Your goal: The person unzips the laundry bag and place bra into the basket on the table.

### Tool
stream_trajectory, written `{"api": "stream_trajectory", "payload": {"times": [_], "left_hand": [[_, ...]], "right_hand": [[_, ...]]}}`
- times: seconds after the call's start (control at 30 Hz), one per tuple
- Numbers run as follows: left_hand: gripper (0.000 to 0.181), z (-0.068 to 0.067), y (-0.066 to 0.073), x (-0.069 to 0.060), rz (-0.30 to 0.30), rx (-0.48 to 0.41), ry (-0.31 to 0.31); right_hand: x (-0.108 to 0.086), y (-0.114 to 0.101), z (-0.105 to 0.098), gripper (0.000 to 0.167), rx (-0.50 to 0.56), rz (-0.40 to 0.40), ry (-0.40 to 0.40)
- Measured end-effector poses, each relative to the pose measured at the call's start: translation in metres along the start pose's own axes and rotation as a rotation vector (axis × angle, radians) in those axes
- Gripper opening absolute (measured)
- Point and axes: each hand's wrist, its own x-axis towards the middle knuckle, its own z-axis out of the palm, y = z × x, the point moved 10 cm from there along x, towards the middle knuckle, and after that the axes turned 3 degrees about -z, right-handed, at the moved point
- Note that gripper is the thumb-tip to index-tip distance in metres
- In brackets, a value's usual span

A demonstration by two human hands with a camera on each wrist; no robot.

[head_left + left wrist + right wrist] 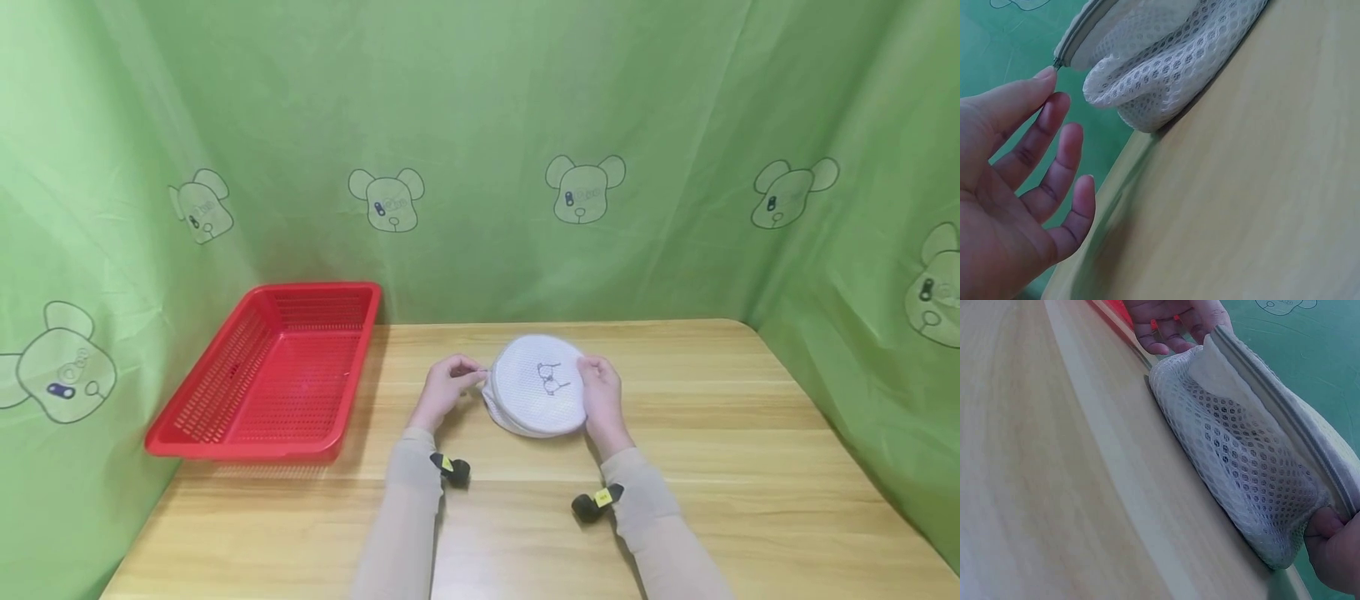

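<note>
A round white mesh laundry bag (536, 387), with a bra outline printed on its flat top, stands on the table between both hands. A grey zipper (1275, 394) runs around its upper rim. My left hand (447, 387) pinches the zipper's small pull (1057, 63) at the bag's left side between thumb and index finger, the other fingers loosely bent. On the opposite side my right hand (602, 400) grips the bag's rim, thumb on the top. In the right wrist view the mesh side wall (1235, 462) sags in folds; whatever the bag may contain cannot be made out.
A red plastic basket (352, 400) with slotted walls sits at the table's left, its front left corner reaching past the table edge. Green curtains (480, 100) with bear-head prints enclose the wooden table (735, 467) at the back and sides.
</note>
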Motion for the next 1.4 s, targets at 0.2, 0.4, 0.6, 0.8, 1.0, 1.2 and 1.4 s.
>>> {"api": "stream_trajectory", "payload": {"times": [0.2, 0.4, 0.6, 0.8, 1.0, 1.2, 1.4], "left_hand": [[0.019, 0.001, 0.0, -0.001, 0.003, 0.03, -0.037], [0.018, 0.003, -0.001, -0.001, 0.022, 0.052, -0.078], [0.016, 0.007, 0.0, -0.002, 0.026, 0.061, -0.128], [0.019, 0.009, 0.002, -0.004, 0.03, 0.089, -0.166], [0.021, 0.011, 0.002, -0.007, 0.025, 0.095, -0.198], [0.023, 0.014, 0.001, -0.009, 0.007, 0.084, -0.246], [0.026, 0.014, -0.001, -0.009, -0.003, 0.082, -0.249]], "right_hand": [[0.001, 0.003, -0.001, 0.021, 0.002, 0.012, 0.014], [0.0, 0.001, -0.003, 0.023, 0.006, 0.003, 0.027], [0.0, -0.001, -0.004, 0.024, -0.002, -0.009, 0.043], [0.0, 0.0, -0.006, 0.024, -0.006, 0.0, 0.058], [0.0, 0.0, -0.006, 0.024, -0.002, -0.004, 0.057], [0.0, -0.001, -0.007, 0.024, 0.003, -0.013, 0.063], [0.0, -0.001, -0.006, 0.027, -0.002, -0.015, 0.055]]}}
